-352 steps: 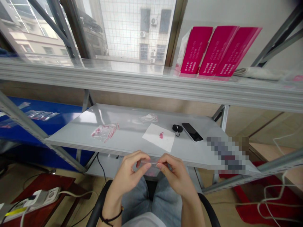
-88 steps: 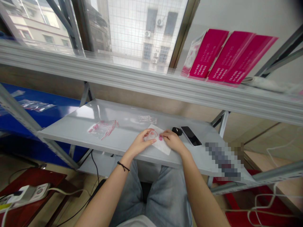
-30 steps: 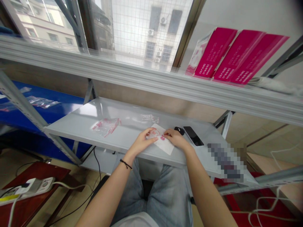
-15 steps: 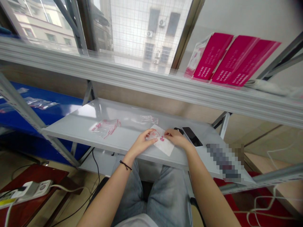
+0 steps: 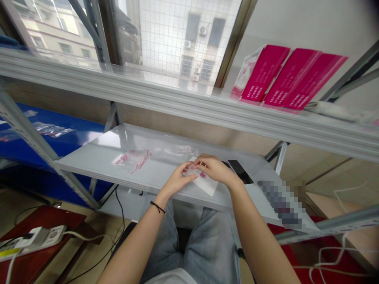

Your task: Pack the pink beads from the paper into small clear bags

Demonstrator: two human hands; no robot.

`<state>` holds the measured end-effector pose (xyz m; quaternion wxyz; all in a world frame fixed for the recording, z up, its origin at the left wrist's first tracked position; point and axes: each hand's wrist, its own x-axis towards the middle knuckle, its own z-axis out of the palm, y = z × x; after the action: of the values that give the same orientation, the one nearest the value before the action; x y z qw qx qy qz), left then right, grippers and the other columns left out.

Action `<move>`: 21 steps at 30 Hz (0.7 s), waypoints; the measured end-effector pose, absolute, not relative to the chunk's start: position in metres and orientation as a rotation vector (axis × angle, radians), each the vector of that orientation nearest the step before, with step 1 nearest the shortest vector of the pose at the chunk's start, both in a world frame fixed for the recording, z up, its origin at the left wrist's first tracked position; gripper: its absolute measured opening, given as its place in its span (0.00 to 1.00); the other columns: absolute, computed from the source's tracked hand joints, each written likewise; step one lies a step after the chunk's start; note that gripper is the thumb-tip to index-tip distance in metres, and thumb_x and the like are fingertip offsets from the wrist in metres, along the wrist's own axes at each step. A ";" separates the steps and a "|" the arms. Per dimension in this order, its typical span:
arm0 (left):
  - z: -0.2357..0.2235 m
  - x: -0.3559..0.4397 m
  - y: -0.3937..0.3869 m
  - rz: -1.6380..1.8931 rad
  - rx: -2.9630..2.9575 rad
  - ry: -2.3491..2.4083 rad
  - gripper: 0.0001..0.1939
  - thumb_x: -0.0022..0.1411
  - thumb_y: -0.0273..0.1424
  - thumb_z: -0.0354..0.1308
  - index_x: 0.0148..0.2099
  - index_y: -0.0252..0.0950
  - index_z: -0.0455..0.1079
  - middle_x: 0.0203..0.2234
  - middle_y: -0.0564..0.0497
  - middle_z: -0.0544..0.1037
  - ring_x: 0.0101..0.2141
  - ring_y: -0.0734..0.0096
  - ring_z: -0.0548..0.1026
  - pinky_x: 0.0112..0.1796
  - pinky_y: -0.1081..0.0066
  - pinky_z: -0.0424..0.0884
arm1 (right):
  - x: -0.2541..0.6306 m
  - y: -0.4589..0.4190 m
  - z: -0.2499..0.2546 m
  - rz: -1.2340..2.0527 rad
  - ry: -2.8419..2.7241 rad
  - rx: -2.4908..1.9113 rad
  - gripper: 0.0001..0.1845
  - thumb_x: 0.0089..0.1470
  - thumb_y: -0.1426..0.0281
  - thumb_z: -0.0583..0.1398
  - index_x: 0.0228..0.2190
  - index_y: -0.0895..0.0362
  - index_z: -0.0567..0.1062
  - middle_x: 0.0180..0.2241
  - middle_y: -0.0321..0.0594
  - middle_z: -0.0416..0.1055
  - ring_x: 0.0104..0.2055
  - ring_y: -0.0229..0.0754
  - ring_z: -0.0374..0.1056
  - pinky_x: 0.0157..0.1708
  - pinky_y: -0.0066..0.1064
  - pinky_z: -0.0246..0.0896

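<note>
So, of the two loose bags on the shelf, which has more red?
The left bag, streaked red; the smaller bag, farther back, looks paler.

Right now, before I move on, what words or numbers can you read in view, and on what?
Magenta cartons: white print, too small and blurred to read.
Pixelated patch: blurred out, unreadable.
Yellow power-strip label: too small to read.
No other readable text.
</note>
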<state>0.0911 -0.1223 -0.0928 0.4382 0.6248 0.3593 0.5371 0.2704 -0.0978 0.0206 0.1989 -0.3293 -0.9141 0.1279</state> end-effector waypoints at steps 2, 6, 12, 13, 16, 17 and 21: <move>-0.093 0.091 -0.122 1.338 1.549 0.877 0.25 0.57 0.38 0.69 0.55 0.39 0.72 0.52 0.45 0.78 0.52 0.55 0.74 0.54 0.61 0.65 | 0.268 -0.098 0.017 0.367 -2.561 -0.928 0.09 0.63 0.74 0.60 0.37 0.56 0.82 0.36 0.41 0.79 0.37 0.42 0.72 0.39 0.30 0.60; -0.093 0.091 -0.122 1.321 1.545 0.872 0.25 0.58 0.38 0.68 0.56 0.38 0.72 0.52 0.45 0.78 0.51 0.56 0.74 0.54 0.61 0.65 | 0.269 -0.097 0.013 0.382 -2.560 -0.927 0.10 0.63 0.75 0.59 0.37 0.56 0.82 0.36 0.41 0.79 0.35 0.40 0.71 0.38 0.29 0.60; -0.093 0.090 -0.123 1.317 1.559 0.877 0.24 0.58 0.38 0.68 0.55 0.39 0.72 0.52 0.45 0.78 0.51 0.56 0.74 0.54 0.60 0.65 | 0.271 -0.097 0.014 0.384 -2.571 -0.920 0.10 0.63 0.74 0.60 0.40 0.54 0.83 0.38 0.41 0.80 0.39 0.42 0.73 0.41 0.30 0.61; -0.093 0.090 -0.123 1.316 1.558 0.869 0.24 0.58 0.38 0.68 0.55 0.39 0.72 0.51 0.45 0.78 0.51 0.56 0.74 0.54 0.60 0.65 | 0.271 -0.097 0.014 0.388 -2.572 -0.919 0.11 0.63 0.74 0.60 0.41 0.54 0.83 0.39 0.41 0.80 0.40 0.43 0.73 0.41 0.31 0.62; -0.093 0.091 -0.122 1.318 1.554 0.854 0.24 0.58 0.38 0.68 0.56 0.39 0.72 0.51 0.45 0.78 0.51 0.56 0.74 0.54 0.60 0.65 | 0.271 -0.098 0.014 0.384 -2.570 -0.920 0.12 0.63 0.74 0.59 0.43 0.53 0.82 0.41 0.42 0.80 0.40 0.43 0.73 0.42 0.31 0.62; -0.094 0.091 -0.122 1.319 1.553 0.853 0.24 0.58 0.38 0.68 0.56 0.39 0.72 0.51 0.45 0.78 0.51 0.56 0.74 0.53 0.60 0.65 | 0.270 -0.098 0.014 0.382 -2.567 -0.920 0.13 0.63 0.75 0.59 0.43 0.53 0.82 0.41 0.42 0.80 0.41 0.43 0.73 0.42 0.31 0.62; -0.095 0.090 -0.120 1.313 1.546 0.852 0.24 0.58 0.38 0.68 0.56 0.39 0.72 0.50 0.45 0.79 0.51 0.56 0.74 0.53 0.61 0.65 | 0.269 -0.101 0.016 0.409 -2.548 -0.889 0.13 0.63 0.74 0.59 0.45 0.53 0.82 0.41 0.41 0.80 0.41 0.42 0.74 0.42 0.31 0.63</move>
<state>0.0904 -0.1197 -0.0952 0.4538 0.6264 0.3450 0.5317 0.2692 -0.1008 0.0161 0.2047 -0.3189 -0.9137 0.1468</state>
